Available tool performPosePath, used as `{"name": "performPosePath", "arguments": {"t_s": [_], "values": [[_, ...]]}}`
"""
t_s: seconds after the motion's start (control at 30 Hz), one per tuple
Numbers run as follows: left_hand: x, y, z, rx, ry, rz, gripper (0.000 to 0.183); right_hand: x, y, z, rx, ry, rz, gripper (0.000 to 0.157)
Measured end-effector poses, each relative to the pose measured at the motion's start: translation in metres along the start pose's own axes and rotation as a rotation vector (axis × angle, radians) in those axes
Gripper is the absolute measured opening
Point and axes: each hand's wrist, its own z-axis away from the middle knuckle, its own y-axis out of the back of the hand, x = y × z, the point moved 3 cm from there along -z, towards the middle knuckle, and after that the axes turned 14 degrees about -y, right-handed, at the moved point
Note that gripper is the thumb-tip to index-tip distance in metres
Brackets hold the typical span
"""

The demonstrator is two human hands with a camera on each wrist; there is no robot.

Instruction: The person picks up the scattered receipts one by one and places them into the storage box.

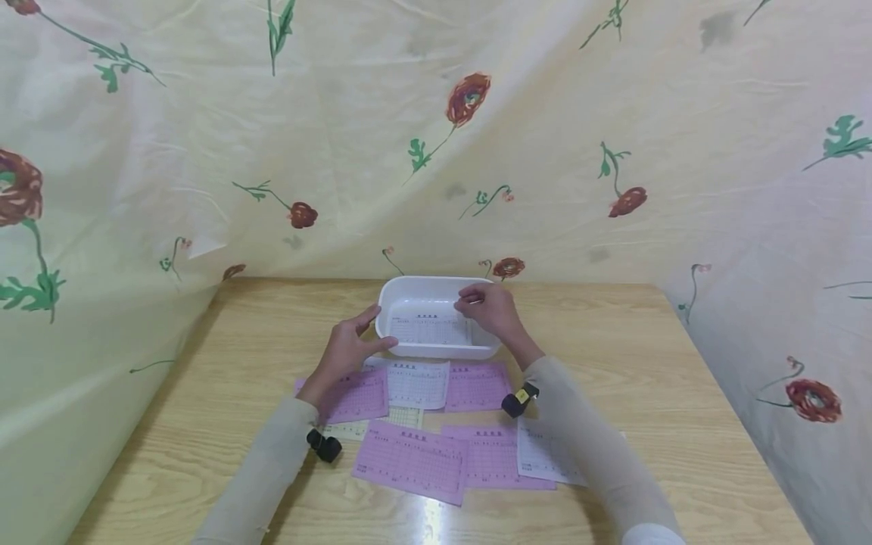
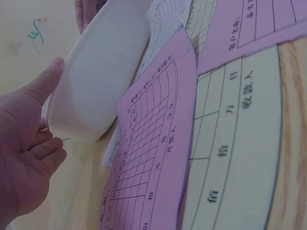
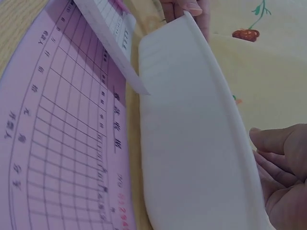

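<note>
A white plastic tray [image 1: 439,351] with rounded corners stands near the back edge of the table. My left hand [image 1: 346,350] grips its left end, with the thumb over the front rim and the fingers along the side; the left wrist view shows that thumb on the rim [image 2: 67,72]. Inside the tray lies a white printed receipt slip [image 1: 429,330]. My right hand [image 1: 496,309] reaches over the tray's right end, its fingers loosely bent above the inside. In the right wrist view that hand [image 3: 285,167] is partly behind the tray wall, with no slip visible in it.
Before the tray, receipt slips overlap on the wooden table [image 1: 272,318]: several pink ones [image 1: 412,462], a white one [image 1: 417,384], a pale yellow one [image 1: 406,416]. Another white slip [image 1: 541,454] lies partly under the right forearm. A flowered curtain [image 1: 381,151] hangs behind the table.
</note>
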Motion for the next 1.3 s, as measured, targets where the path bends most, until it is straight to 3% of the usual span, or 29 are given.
{"name": "performPosePath", "arguments": {"t_s": [0.23, 0.47, 0.97, 1.3], "values": [[0.001, -0.001, 0.0, 0.0, 0.001, 0.001, 0.088, 0.0, 0.021, 0.006, -0.024, 0.032, -0.046, 0.031], [0.001, 0.0, 0.001, 0.004, 0.016, -0.002, 0.088, -0.005, 0.052, 0.033, -0.031, 0.051, -0.117, 0.036], [0.0, 0.0, 0.001, 0.005, 0.013, -0.005, 0.089, 0.01, 0.114, 0.104, 0.15, 0.146, -0.026, 0.035], [0.003, 0.0, 0.001, 0.004, 0.012, -0.004, 0.089, 0.053, 0.138, 0.15, 0.246, 0.055, 0.064, 0.036]]}}
